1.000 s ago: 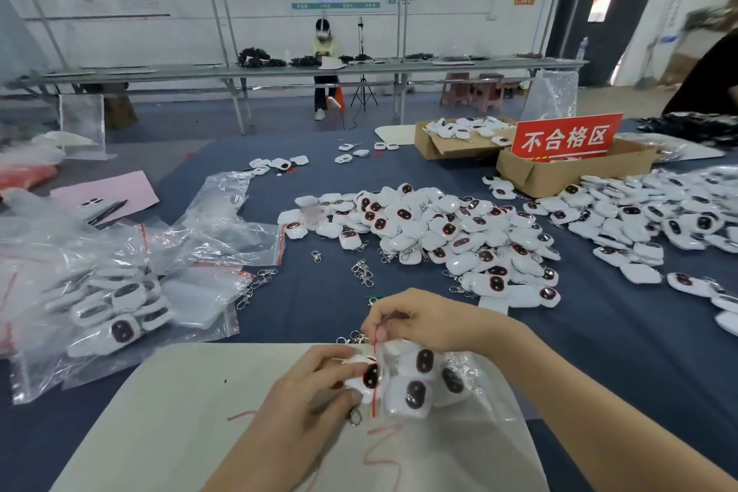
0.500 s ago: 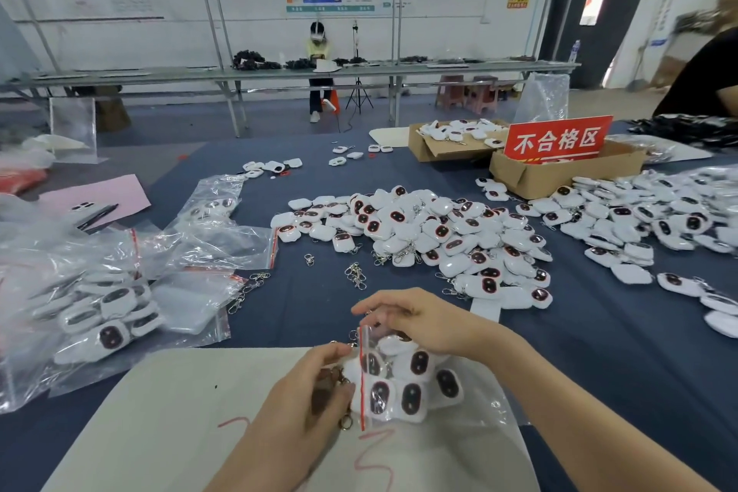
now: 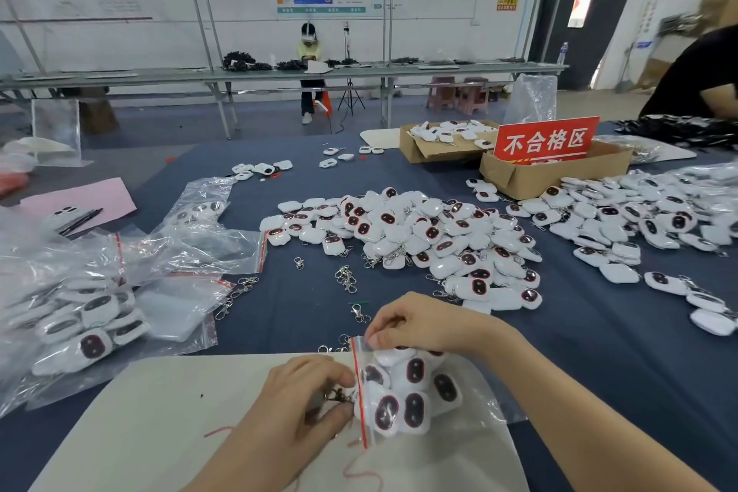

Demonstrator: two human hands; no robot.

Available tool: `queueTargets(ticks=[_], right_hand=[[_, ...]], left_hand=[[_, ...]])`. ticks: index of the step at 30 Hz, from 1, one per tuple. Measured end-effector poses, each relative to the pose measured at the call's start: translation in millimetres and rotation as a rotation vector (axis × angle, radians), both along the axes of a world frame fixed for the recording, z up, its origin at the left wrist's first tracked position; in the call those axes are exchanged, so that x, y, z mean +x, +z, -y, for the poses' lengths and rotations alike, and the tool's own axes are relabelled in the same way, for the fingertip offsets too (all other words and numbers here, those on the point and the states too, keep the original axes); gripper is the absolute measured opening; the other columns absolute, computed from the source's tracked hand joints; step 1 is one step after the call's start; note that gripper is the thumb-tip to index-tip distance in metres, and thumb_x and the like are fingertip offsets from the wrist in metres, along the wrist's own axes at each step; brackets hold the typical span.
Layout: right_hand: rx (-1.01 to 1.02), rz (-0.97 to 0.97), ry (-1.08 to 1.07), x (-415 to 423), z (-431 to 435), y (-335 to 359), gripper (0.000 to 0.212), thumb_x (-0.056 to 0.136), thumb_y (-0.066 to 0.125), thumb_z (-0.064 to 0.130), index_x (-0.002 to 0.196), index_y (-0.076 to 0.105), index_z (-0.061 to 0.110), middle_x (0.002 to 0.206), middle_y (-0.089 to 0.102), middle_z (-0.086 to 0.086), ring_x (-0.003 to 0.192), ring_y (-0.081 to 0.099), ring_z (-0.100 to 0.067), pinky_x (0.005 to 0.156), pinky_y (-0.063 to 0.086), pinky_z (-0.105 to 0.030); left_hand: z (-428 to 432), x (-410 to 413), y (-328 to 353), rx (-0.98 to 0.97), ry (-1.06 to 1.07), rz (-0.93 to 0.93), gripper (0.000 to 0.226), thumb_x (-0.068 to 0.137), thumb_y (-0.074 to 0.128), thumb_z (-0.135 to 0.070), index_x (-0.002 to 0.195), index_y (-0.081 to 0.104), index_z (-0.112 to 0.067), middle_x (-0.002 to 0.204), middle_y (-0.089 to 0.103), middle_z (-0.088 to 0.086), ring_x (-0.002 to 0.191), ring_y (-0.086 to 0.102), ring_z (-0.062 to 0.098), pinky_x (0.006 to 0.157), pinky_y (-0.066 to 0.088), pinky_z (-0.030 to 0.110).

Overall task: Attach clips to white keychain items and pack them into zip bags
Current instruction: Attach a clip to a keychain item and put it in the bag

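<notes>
The clear plastic zip bag [image 3: 360, 411] of white oval keychain items [image 3: 413, 371] now has its red top pulled straight between the pinching right hand [image 3: 423, 326] and left hand [image 3: 295, 407], so closing it looks next.

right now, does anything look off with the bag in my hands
A metal clip pokes out past the red seal of the zip bag at the left hand, so it may not close there.
</notes>
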State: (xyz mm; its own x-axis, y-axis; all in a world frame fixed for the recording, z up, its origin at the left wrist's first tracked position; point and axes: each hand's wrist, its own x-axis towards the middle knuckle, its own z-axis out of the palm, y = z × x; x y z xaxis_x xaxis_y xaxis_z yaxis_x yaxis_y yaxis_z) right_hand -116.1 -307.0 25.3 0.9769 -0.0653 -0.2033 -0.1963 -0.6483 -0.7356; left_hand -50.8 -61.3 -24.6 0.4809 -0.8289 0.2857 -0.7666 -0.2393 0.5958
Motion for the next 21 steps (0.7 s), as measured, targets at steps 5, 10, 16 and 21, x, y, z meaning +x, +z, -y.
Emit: queueTargets(ticks=[5, 10, 16, 21], right_hand=[[-0.028, -0.008, 0.007, 4, 0, -2, 0.013, 0.089, 0.069, 0.046, 0.095, 0.076, 0.037, 0.090, 0.073, 0.021, 0.087, 0.065, 0.004, 0.083, 0.049, -0.021], [0.047, 0.142, -0.114, 2, 7, -3, 0.014, 0.099, 0.058, 0.035, 0.104, 0.071, 0.037, 0.095, 0.074, 0.019, 0.088, 0.067, 0.000, 0.088, 0.054, -0.024], [-0.081, 0.357, -0.366, 12, 25, -7, 0.025, 0.101, 0.055, 0.026, 0.122, 0.064, 0.039, 0.122, 0.064, 0.016, 0.113, 0.056, -0.001, 0.101, 0.041, -0.022], [-0.535, 0.177, -0.383, 33, 34, -17, 0.062, 0.102, 0.051, 0.041, 0.157, 0.027, 0.027, 0.164, 0.020, -0.015, 0.151, 0.017, -0.032, 0.123, 0.018, -0.046]], left_hand=[[12, -1, -1, -0.041, -0.013, 0.055, 0.020, 0.086, 0.068, -0.053, 0.101, 0.069, -0.040, 0.107, 0.061, -0.028, 0.109, 0.050, -0.005, 0.100, 0.035, 0.024], [3, 4, -1, -0.098, 0.060, -0.222, 0.028, 0.095, 0.067, -0.011, 0.106, 0.072, -0.037, 0.107, 0.071, -0.019, 0.097, 0.067, 0.009, 0.084, 0.054, 0.028], [8, 11, 4, -0.241, 0.177, -0.438, 0.028, 0.098, 0.061, -0.006, 0.107, 0.073, -0.029, 0.105, 0.076, -0.013, 0.098, 0.070, 0.006, 0.086, 0.050, 0.012], [35, 35, 8, -0.180, 0.248, -0.279, 0.032, 0.099, 0.061, -0.013, 0.116, 0.063, -0.040, 0.120, 0.065, -0.020, 0.115, 0.058, 0.002, 0.097, 0.043, 0.017]])
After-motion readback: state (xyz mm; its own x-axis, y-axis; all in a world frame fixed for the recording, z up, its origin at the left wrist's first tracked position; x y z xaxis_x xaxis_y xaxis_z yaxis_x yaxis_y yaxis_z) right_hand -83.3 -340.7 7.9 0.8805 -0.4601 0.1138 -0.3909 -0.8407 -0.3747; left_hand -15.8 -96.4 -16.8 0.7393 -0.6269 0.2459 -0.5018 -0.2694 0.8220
